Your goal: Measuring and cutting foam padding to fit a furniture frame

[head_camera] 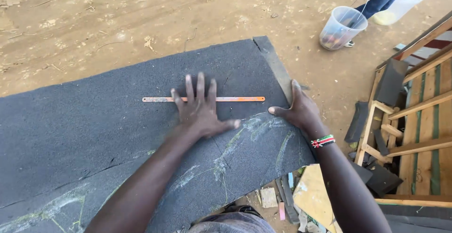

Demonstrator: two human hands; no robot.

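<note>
Down at the far left, we are seeing the dark grey felt sheet (84,134) running out of the picture at the left and bottom edges, so its full extent is hard to make out; pale chalky scribbles are crossing its near part and getting cut off at the bottom. Moving right, a thin orange metal strip (235,99) is lying flat on the sheet, and its middle is hiding under our fingers, so we cannot tell whether it is one unbroken piece. Our left hand (201,113) is pressing palm-down on the sheet with the fingers spread wide and released, lying across the strip and grasping nothing, the thumb pointing right. Our left forearm is stretching in from the bottom edge, where a bit of clothing is only partly showing.

Further right, our right hand (301,110) is resting at the sheet's right edge, fingers loose and curling over it beside a folded flap, thumb pointing left towards the other hand; a striped beaded bracelet (323,141) is sitting on the wrist. Whether those fingers are gripping the edge we cannot tell.

Below, offcuts and a yellowish board (313,197) are lying half hidden. At the right, a wooden frame (419,134) is getting cropped by the edge. Up top right, another person's hand is holding a clear plastic bucket (340,26) by its handle, the rest of that person being out of view.
</note>
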